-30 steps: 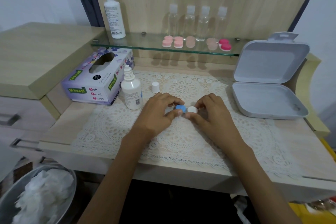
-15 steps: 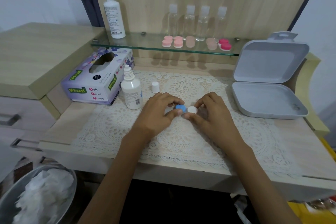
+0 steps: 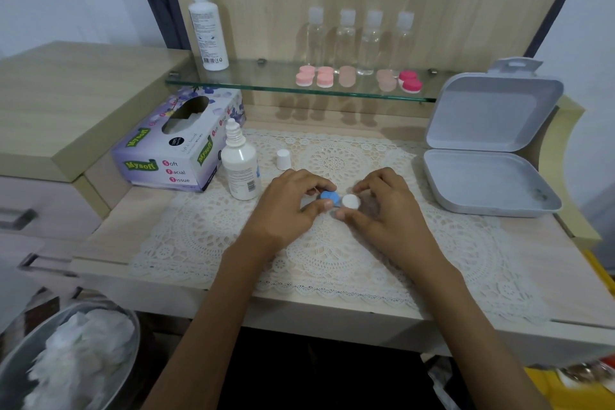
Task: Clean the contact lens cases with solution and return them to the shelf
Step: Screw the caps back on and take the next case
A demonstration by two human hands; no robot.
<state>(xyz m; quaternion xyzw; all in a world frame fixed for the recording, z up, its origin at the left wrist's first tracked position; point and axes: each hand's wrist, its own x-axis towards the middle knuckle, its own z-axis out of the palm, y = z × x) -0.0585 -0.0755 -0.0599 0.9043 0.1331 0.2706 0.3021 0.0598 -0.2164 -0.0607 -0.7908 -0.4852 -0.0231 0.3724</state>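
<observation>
A contact lens case with a blue cap (image 3: 328,196) and a white cap (image 3: 350,201) lies on the lace mat (image 3: 332,253). My left hand (image 3: 289,206) pinches the blue cap between thumb and fingers. My right hand (image 3: 386,210) pinches the white cap the same way. An uncapped solution bottle (image 3: 240,166) stands just left of my left hand, its small white cap (image 3: 283,159) beside it. Several pink lens cases (image 3: 314,76) and a red one (image 3: 410,81) sit on the glass shelf (image 3: 253,85).
A tall white bottle (image 3: 206,27) and several clear bottles (image 3: 359,40) stand on the shelf. A tissue box (image 3: 173,146) lies at the left. An open grey plastic box (image 3: 489,156) sits at the right. A metal bowl with used tissues (image 3: 66,356) is at the lower left.
</observation>
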